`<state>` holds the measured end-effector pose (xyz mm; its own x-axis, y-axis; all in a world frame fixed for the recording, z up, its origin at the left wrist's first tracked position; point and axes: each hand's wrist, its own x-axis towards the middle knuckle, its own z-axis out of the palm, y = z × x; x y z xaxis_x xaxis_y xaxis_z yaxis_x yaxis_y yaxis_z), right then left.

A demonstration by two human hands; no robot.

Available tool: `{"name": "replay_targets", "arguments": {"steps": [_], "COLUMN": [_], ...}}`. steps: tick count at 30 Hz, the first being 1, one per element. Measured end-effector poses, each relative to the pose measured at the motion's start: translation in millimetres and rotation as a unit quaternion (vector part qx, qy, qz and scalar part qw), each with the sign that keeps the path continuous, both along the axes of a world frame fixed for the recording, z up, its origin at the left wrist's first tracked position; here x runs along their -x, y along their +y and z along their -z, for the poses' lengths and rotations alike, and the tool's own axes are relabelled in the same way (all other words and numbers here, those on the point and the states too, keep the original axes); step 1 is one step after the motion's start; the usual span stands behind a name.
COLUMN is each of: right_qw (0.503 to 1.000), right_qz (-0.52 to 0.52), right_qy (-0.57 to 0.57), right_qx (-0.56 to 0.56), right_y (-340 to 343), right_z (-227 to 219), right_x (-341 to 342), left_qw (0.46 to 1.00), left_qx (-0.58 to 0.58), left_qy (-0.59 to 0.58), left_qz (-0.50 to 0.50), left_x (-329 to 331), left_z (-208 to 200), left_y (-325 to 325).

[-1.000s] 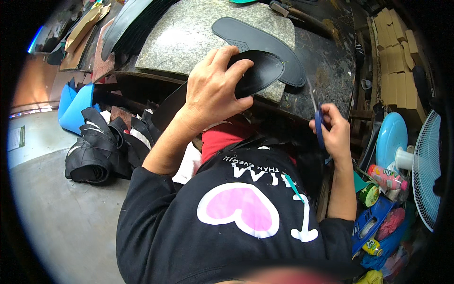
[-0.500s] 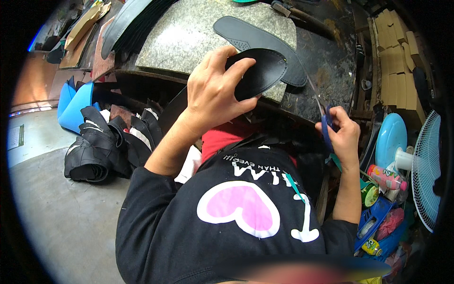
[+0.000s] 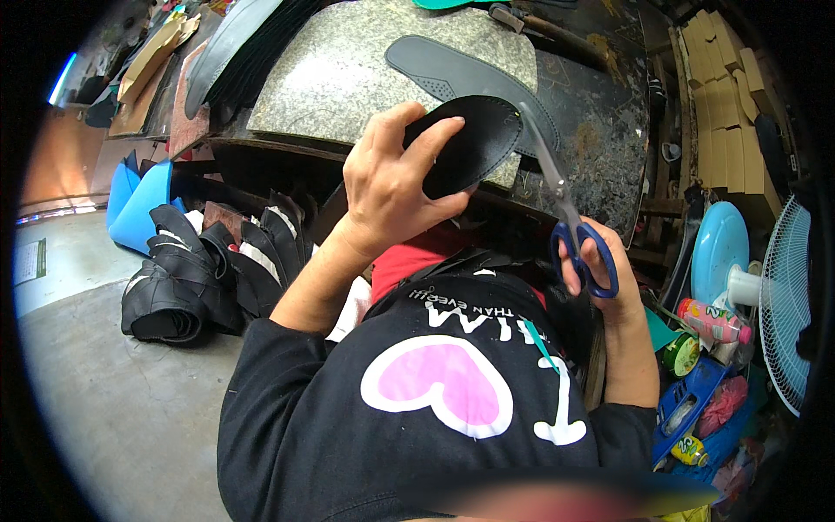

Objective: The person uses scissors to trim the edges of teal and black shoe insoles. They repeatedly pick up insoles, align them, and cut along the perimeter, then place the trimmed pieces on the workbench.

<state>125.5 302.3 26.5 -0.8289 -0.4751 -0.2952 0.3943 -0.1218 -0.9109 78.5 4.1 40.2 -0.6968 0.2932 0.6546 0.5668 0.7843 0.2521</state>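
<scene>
My left hand (image 3: 396,170) grips a black shoe insole (image 3: 478,139), its rounded, stitched end pointing right. The thumb lies along its upper face, and the rest of the piece is hidden by the hand. In my right hand (image 3: 609,270) are scissors (image 3: 561,196) with dark blue handles, my fingers through the loops. Their blades look closed or nearly so, and the tips come right up to the insole's stitched edge; whether they touch it I cannot tell. Beyond, a second dark insole (image 3: 470,74) with a dotted patch lies flat on a speckled stone slab (image 3: 322,78).
Stacked black pieces (image 3: 248,61) stand at the slab's left. A hammer (image 3: 557,30) lies on the dark worktable at the back. Rolled black sheets (image 3: 178,287) and a blue sheet (image 3: 143,204) rest at left. A fan (image 3: 787,304) and a pink bottle (image 3: 713,320) are at right.
My right hand has moved down and slightly left, turning so the scissors' loops show. The scissors' tips have risen to the insole's edge. My left hand has barely shifted.
</scene>
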Motion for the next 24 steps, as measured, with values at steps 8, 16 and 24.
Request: {"name": "replay_targets", "arguments": {"steps": [8, 16, 24], "right_qw": [0.768, 0.667, 0.617], "right_qz": [0.111, 0.147, 0.111], "right_qy": [0.434, 0.530, 0.537], "right_qx": [-0.457, -0.503, -0.564], "right_y": [-3.1, -14.9, -5.2], "right_z": [-8.7, -3.8, -18.3], "right_x": [11.9, 18.3, 14.3], "left_qw": [0.841, 0.684, 0.686], "left_qx": [-0.358, -0.469, -0.452], "left_qy": [-0.361, -0.518, -0.536], "left_qz": [0.184, 0.211, 0.193], "left_x": [5.0, -1.2, 1.1], "left_z": [1.5, -4.9, -1.5], "left_y": [-9.1, -5.8, -8.8]}}
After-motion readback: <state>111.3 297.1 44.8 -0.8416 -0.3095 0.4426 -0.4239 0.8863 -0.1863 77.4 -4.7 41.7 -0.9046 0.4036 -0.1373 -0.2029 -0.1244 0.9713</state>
